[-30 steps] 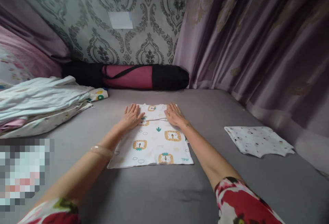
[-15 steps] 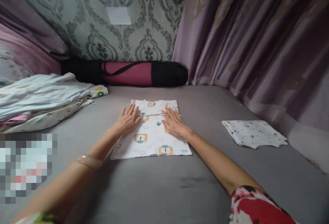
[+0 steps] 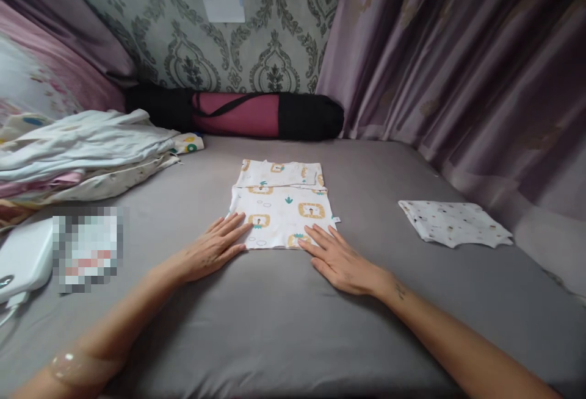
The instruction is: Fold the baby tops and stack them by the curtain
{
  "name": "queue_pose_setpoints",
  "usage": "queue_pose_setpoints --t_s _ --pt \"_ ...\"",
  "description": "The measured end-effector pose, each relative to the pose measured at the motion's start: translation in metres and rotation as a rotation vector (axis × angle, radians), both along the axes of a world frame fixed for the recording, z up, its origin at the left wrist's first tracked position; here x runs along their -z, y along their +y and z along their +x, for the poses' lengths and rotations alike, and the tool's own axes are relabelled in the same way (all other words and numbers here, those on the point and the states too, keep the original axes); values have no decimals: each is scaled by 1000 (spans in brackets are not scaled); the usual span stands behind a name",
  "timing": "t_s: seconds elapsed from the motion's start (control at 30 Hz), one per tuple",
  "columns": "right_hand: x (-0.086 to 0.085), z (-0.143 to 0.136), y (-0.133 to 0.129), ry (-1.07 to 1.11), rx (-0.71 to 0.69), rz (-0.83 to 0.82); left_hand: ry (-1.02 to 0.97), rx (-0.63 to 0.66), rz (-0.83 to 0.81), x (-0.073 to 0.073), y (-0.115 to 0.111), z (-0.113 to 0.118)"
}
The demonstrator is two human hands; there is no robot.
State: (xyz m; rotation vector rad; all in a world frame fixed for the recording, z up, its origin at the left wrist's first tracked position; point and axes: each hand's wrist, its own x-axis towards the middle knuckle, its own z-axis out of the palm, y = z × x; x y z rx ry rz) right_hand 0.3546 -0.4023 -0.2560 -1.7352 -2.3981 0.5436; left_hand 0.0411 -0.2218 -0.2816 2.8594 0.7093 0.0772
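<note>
A white cloth garment [image 3: 286, 207] printed with yellow lion faces and green leaves lies flat in front of me, its far part folded over into a band. My left hand [image 3: 215, 248] rests with fingers spread at its near left corner, fingertips on the fabric. At the near right corner my right hand [image 3: 339, 260] lies flat, its fingers stretched over the edge. Neither hand grips anything. A small tag sticks out at the garment's right side.
Grey sheet [image 3: 256, 326] covers the bed. A folded white printed cloth [image 3: 453, 223] lies right; piled clothes [image 3: 91, 149] lie left. A white device with a cable [image 3: 25, 258] sits near left. Along the wall is a black and maroon long bag [image 3: 238, 115].
Both hands have slid from the garment's upper part toward me, to its near corners. The near edge now looks shorter and narrower. My view has shifted down slightly, showing the white device.
</note>
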Motion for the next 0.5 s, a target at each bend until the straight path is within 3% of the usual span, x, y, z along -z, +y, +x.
queue_pose_setpoints --t_s 0.27,0.5 --pt "5 14 -28 94 38 172 -165 53 -26 -9 -6 -30" --pt "8 31 -22 8 62 315 -186 89 58 -13 -13 -24"
